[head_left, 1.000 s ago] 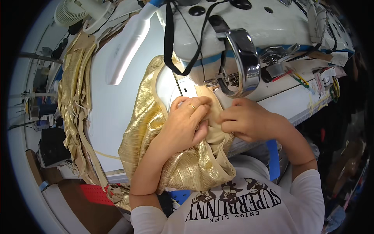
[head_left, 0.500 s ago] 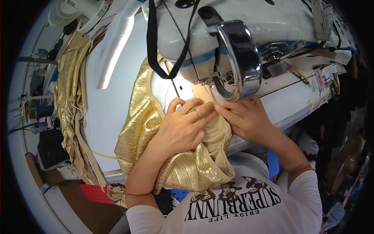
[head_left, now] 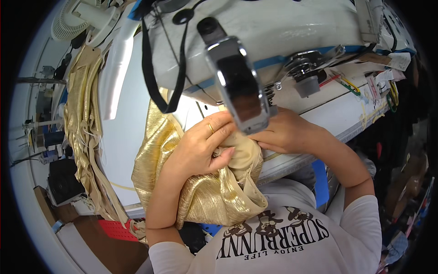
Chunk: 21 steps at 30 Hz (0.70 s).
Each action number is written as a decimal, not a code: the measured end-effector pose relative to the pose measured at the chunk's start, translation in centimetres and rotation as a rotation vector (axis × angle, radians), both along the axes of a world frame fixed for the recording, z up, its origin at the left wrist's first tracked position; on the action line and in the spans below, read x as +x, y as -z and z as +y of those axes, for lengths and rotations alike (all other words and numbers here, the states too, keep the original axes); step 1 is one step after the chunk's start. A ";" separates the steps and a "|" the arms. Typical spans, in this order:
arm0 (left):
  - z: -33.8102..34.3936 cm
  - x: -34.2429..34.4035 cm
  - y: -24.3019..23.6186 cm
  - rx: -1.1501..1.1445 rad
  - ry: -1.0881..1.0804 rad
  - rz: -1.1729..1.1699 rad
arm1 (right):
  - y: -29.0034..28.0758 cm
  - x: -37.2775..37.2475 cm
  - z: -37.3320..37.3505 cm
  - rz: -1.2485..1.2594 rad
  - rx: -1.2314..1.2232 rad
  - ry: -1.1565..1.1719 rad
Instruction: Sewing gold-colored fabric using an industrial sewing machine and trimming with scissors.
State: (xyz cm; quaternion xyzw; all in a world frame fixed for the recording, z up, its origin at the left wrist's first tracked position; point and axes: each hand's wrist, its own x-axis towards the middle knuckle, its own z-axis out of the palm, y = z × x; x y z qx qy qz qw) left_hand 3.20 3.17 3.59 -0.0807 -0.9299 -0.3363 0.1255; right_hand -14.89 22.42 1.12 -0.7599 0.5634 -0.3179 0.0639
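A shiny gold cloth piece with beige lining (head_left: 200, 203) hangs over the table's front edge, bunched toward my lap. My left hand (head_left: 194, 146), a ring on one finger, lies over the cloth with its fingers stretched toward the machine and its thumb apart. From the right, my right hand (head_left: 285, 132) pinches the cloth's beige edge; its fingertips are partly covered. Just above both hands is the white sewing machine head (head_left: 273, 27). A chrome bar-shaped part (head_left: 239, 86) on it hides the needle area and some fingertips.
More gold cloth (head_left: 84, 118) drapes over the table's left edge. A black strap loop (head_left: 150, 77) hangs from the machine, near a long white lamp (head_left: 116, 77). Yellow-handled snips (head_left: 350, 86) lie at the right. A fan (head_left: 75, 20) stands far left.
The view has shifted, so the machine and chrome part now cover more of the needle area. Both hands stay on the cloth; the left hand's thumb stands further out.
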 end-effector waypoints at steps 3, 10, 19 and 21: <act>0.1 -0.1 -0.3 -0.058 -0.032 -0.016 | -0.4 -0.1 -0.3 0.043 -0.027 -0.010; -0.3 -0.4 0.0 -0.039 0.009 -0.050 | -0.3 0.1 -0.8 -0.006 -0.047 0.016; -0.6 -0.7 0.3 -0.053 -0.008 -0.103 | 0.2 0.5 -1.2 0.037 -0.146 0.049; -0.7 -0.7 0.4 -0.031 -0.005 -0.098 | 0.6 0.8 -1.4 0.064 -0.163 0.062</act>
